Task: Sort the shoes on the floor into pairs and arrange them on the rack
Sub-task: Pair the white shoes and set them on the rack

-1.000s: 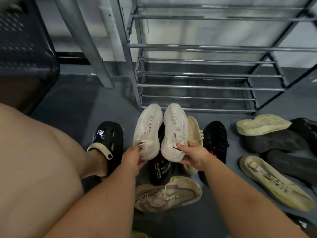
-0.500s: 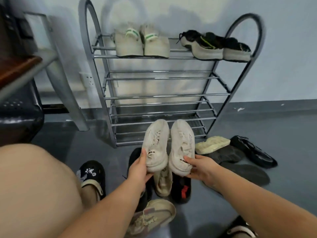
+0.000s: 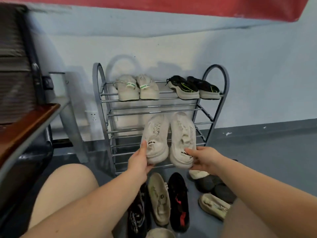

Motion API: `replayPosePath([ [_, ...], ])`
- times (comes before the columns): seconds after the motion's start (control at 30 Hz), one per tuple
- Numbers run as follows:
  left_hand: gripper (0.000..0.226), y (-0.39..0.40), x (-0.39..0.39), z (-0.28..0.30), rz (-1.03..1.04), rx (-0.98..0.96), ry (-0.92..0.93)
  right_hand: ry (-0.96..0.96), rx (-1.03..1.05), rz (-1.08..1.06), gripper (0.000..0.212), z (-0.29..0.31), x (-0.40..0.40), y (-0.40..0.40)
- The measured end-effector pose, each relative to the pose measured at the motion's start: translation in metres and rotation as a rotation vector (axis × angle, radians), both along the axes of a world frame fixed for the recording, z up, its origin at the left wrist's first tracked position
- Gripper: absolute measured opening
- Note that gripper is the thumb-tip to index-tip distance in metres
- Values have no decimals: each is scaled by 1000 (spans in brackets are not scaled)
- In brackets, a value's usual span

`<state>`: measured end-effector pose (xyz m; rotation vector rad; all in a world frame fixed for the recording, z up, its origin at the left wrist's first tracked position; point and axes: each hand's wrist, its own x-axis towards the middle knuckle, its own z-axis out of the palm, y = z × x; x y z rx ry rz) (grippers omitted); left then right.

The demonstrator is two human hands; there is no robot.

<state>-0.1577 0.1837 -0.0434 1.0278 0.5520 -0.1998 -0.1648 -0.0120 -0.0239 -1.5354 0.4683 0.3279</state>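
Note:
I hold a pair of white knit sneakers side by side in the air, in front of the middle shelves of the grey metal shoe rack (image 3: 216, 93). My left hand (image 3: 139, 161) grips the heel of the left white sneaker (image 3: 157, 136). My right hand (image 3: 203, 158) grips the heel of the right white sneaker (image 3: 182, 136). Both toes point at the rack. On the top shelf sit a beige pair with green stripes (image 3: 137, 89) and a black pair with pale soles (image 3: 193, 88).
Several loose shoes lie on the grey floor below my hands: a cream shoe (image 3: 158, 198), a black shoe with red marks (image 3: 179, 200), a black printed shoe (image 3: 137, 215), dark grey shoes (image 3: 214, 186) and a cream sole (image 3: 213, 206). A desk edge (image 3: 25, 131) stands left.
Both hands have lifted the white pair up from the floor pile toward the rack's middle shelves. The camera has tilted upward, bringing the whole rack and wall into view.

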Motion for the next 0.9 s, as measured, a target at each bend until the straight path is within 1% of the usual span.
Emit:
replayPosePath([
  [0.1,39,10,20,11,15,-9,-18,-54,26,-30,32,10,21,13],
  [0.2,38,24,43,16,25,-13,-31,-120,23,-74,32,6,50,30],
  [0.27,34,37,56,22,-41,9,-36,-161,-6,-106,34,2,67,37],
  [0.37,29,62,86,29,-150,60,-5,-209,-101,-99,38,-6,104,47],
  [0.43,25,73,106,28,-163,70,20,-220,-101,-91,42,-12,126,54],
  [0.5,23,80,124,22,-130,54,38,-219,-74,-96,43,-22,147,60],
  [0.63,32,88,157,6,-81,17,54,-196,-7,-132,43,-41,182,72],
  [0.8,31,92,186,-9,-90,142,93,-224,-108,-145,37,-50,215,90],
  [0.9,34,98,196,-15,-113,195,105,-228,-148,-148,41,-55,227,97],
])
